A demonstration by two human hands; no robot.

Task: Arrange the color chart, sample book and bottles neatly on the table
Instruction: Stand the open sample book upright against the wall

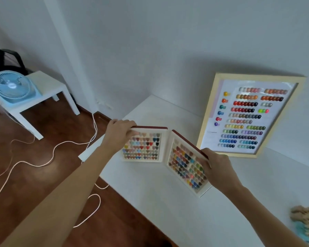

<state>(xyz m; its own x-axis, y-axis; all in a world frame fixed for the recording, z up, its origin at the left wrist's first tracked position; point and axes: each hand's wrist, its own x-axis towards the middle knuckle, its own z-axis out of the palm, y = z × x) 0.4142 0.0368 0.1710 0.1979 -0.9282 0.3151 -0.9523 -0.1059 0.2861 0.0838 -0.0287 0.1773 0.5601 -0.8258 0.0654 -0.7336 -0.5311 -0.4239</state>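
An open sample book [150, 147] with a dark red cover stands upright on the white table [168, 207], its two halves filled with rows of coloured nail tips. My left hand [120, 132] grips the top left corner of the left half. My right hand [216, 163] holds the outer edge of the right half. A framed color chart [246, 114] with a pale wood frame leans against the wall behind and to the right of the book. A cluster of small bottles [307, 225] shows at the right edge, blurred and partly cut off.
To the left is a small white side table [48, 90] carrying a light blue fan [12, 86], with a black chair [4, 57] behind it. White cables [52, 157] trail over the wooden floor beside the table's left edge.
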